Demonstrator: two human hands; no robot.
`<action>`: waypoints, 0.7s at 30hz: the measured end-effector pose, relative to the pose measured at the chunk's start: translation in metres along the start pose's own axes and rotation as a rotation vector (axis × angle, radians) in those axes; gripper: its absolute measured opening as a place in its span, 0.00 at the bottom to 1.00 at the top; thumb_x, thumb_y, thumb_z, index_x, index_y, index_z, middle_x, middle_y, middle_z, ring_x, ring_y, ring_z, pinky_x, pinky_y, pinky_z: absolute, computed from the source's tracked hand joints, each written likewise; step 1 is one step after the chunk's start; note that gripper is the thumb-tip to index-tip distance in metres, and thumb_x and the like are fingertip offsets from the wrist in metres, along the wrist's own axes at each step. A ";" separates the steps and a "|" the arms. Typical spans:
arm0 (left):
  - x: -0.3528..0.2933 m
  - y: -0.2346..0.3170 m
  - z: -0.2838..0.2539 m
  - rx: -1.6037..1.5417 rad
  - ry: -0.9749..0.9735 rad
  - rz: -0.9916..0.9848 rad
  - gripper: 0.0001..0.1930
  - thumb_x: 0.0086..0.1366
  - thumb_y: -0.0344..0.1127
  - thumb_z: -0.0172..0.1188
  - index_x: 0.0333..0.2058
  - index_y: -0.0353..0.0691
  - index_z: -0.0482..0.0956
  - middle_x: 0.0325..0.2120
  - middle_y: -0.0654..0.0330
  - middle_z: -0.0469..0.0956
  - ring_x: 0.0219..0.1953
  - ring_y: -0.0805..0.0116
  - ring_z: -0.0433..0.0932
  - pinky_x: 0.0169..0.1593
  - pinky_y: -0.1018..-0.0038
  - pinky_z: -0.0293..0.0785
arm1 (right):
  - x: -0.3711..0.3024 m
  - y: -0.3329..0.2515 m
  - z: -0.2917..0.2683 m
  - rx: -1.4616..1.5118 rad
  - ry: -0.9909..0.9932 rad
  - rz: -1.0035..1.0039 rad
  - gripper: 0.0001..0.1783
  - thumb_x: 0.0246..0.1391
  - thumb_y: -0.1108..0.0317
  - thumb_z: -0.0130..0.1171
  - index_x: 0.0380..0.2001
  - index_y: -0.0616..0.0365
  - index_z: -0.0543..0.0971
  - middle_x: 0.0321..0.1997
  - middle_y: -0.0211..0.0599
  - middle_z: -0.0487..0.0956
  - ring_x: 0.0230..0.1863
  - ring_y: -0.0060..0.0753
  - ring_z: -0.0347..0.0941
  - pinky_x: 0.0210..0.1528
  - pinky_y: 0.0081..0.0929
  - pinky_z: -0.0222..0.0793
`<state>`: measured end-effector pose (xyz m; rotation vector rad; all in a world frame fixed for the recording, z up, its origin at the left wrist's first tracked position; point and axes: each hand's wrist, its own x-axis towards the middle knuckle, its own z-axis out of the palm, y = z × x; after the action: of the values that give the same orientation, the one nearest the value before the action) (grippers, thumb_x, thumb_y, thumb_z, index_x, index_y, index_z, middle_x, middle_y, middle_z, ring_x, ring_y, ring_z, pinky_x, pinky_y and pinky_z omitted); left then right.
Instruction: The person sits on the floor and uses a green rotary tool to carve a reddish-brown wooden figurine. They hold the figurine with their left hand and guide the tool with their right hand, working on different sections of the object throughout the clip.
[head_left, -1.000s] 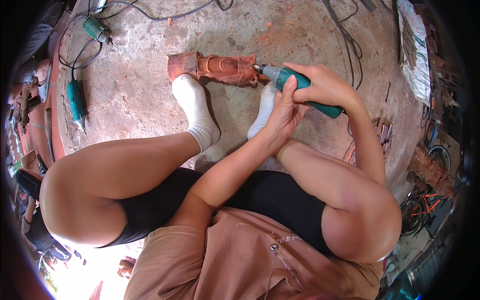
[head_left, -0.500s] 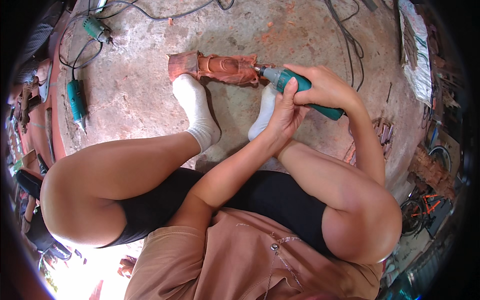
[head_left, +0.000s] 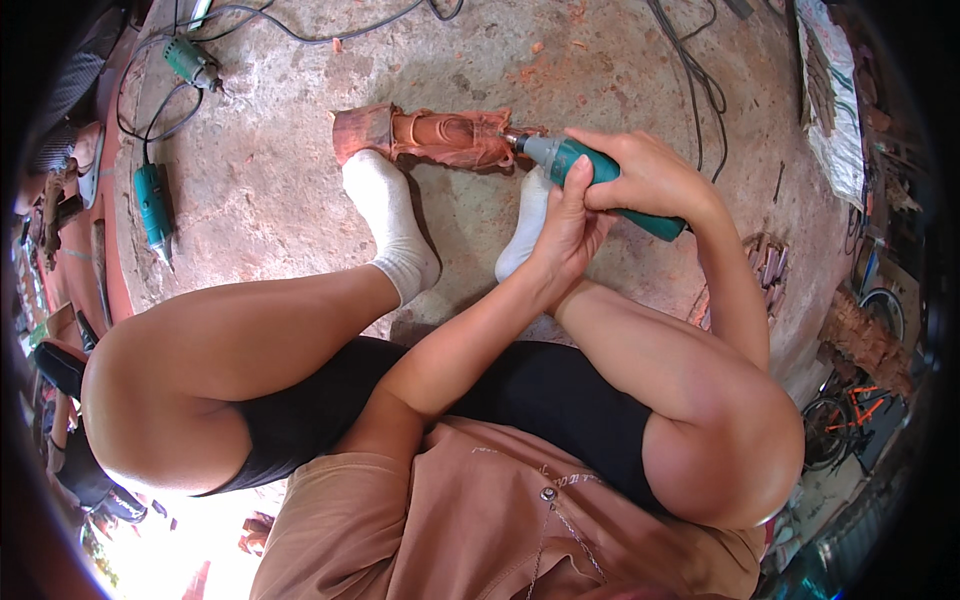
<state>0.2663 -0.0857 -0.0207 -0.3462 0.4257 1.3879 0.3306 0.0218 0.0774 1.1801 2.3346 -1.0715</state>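
Observation:
A reddish-brown wood carving (head_left: 440, 137) lies on its side on the concrete floor, its left end against my left sock. My right hand (head_left: 648, 178) is wrapped round the green body of a rotary grinder (head_left: 585, 165) with a grey nose. The tool's tip meets the carving's right end; the exact contact is too small to make out. My left hand (head_left: 575, 225) is closed against the near side of the same grinder, thumb up along it. White socks (head_left: 385, 210) on my feet flank the carving from the near side.
Two more green power tools, an upright-handled one (head_left: 153, 210) and a shorter one (head_left: 190, 62), lie at the left with black cords. A black cable (head_left: 700, 80) runs along the right. Wood pieces (head_left: 768, 265) and a white sack (head_left: 832, 110) lie farther right, near an orange bicycle (head_left: 855, 415).
The carving's left end has shifted very slightly to the left. Both hands and the grinder stay almost where they were.

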 end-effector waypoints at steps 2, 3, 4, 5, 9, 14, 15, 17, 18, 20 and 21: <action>-0.002 -0.002 0.002 -0.016 -0.006 0.003 0.32 0.60 0.52 0.63 0.54 0.38 0.63 0.48 0.55 0.73 0.51 0.62 0.74 0.58 0.61 0.72 | -0.001 -0.001 -0.001 0.001 -0.024 0.016 0.42 0.32 0.54 0.60 0.57 0.57 0.72 0.31 0.56 0.79 0.32 0.51 0.77 0.39 0.37 0.72; -0.002 -0.002 0.003 -0.011 0.003 0.008 0.31 0.60 0.52 0.63 0.53 0.39 0.63 0.48 0.55 0.73 0.51 0.62 0.74 0.57 0.61 0.73 | -0.001 0.000 -0.001 0.007 -0.031 0.023 0.42 0.32 0.54 0.60 0.57 0.57 0.72 0.31 0.56 0.79 0.32 0.51 0.77 0.39 0.37 0.72; -0.002 -0.002 0.004 -0.006 0.012 0.014 0.31 0.60 0.52 0.63 0.53 0.39 0.63 0.47 0.55 0.73 0.51 0.62 0.74 0.57 0.61 0.73 | -0.001 0.001 -0.001 0.011 -0.027 0.021 0.42 0.32 0.54 0.60 0.57 0.57 0.72 0.31 0.56 0.79 0.32 0.51 0.77 0.39 0.37 0.72; -0.002 -0.002 0.003 -0.001 0.021 0.021 0.31 0.60 0.52 0.63 0.53 0.39 0.63 0.47 0.55 0.73 0.51 0.63 0.75 0.57 0.61 0.73 | -0.001 0.002 -0.001 0.017 -0.023 0.019 0.43 0.32 0.54 0.60 0.57 0.57 0.72 0.31 0.56 0.79 0.32 0.51 0.77 0.39 0.37 0.72; 0.004 0.002 0.000 0.019 0.010 -0.019 0.31 0.60 0.53 0.63 0.53 0.38 0.64 0.47 0.56 0.73 0.49 0.63 0.75 0.55 0.61 0.74 | 0.003 0.008 0.003 0.027 0.034 -0.010 0.43 0.31 0.54 0.60 0.57 0.56 0.72 0.30 0.56 0.79 0.31 0.51 0.77 0.38 0.37 0.72; 0.001 0.000 -0.001 0.028 0.004 -0.008 0.31 0.60 0.53 0.63 0.52 0.38 0.64 0.46 0.56 0.74 0.49 0.63 0.75 0.55 0.61 0.74 | 0.001 0.004 0.000 0.026 -0.026 0.017 0.43 0.32 0.54 0.60 0.58 0.56 0.72 0.32 0.56 0.79 0.33 0.51 0.78 0.40 0.36 0.72; 0.000 -0.001 0.000 0.021 0.009 -0.004 0.30 0.60 0.53 0.63 0.52 0.38 0.64 0.46 0.56 0.74 0.49 0.63 0.75 0.55 0.61 0.74 | -0.001 0.005 0.000 0.034 -0.030 0.014 0.43 0.32 0.54 0.60 0.58 0.56 0.71 0.32 0.56 0.80 0.34 0.51 0.78 0.40 0.36 0.72; -0.001 -0.003 0.002 0.008 0.016 0.003 0.30 0.60 0.53 0.62 0.52 0.38 0.64 0.46 0.56 0.74 0.50 0.62 0.75 0.56 0.61 0.73 | -0.001 0.005 0.000 0.040 -0.031 0.019 0.43 0.32 0.54 0.60 0.58 0.56 0.71 0.33 0.56 0.80 0.34 0.51 0.78 0.40 0.36 0.72; -0.001 -0.003 0.003 0.015 0.014 0.001 0.30 0.61 0.53 0.62 0.52 0.38 0.64 0.47 0.56 0.74 0.50 0.62 0.75 0.56 0.61 0.73 | -0.001 0.004 0.000 0.038 -0.027 0.027 0.43 0.32 0.54 0.60 0.58 0.56 0.71 0.33 0.56 0.80 0.34 0.51 0.78 0.40 0.36 0.72; 0.000 0.000 0.003 0.027 0.013 -0.004 0.31 0.61 0.53 0.62 0.52 0.37 0.64 0.47 0.56 0.74 0.50 0.62 0.75 0.57 0.60 0.73 | 0.000 0.008 0.002 0.046 0.005 0.014 0.43 0.32 0.54 0.61 0.58 0.55 0.72 0.33 0.56 0.80 0.34 0.50 0.78 0.40 0.36 0.72; 0.001 0.001 0.004 0.031 0.008 -0.007 0.31 0.61 0.52 0.62 0.53 0.37 0.64 0.47 0.56 0.73 0.50 0.62 0.75 0.57 0.60 0.73 | 0.002 0.013 0.004 0.055 0.034 -0.008 0.43 0.32 0.54 0.61 0.58 0.55 0.72 0.33 0.56 0.80 0.34 0.50 0.78 0.40 0.36 0.72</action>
<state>0.2657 -0.0828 -0.0175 -0.3272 0.4516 1.3721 0.3392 0.0243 0.0674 1.2190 2.3507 -1.1336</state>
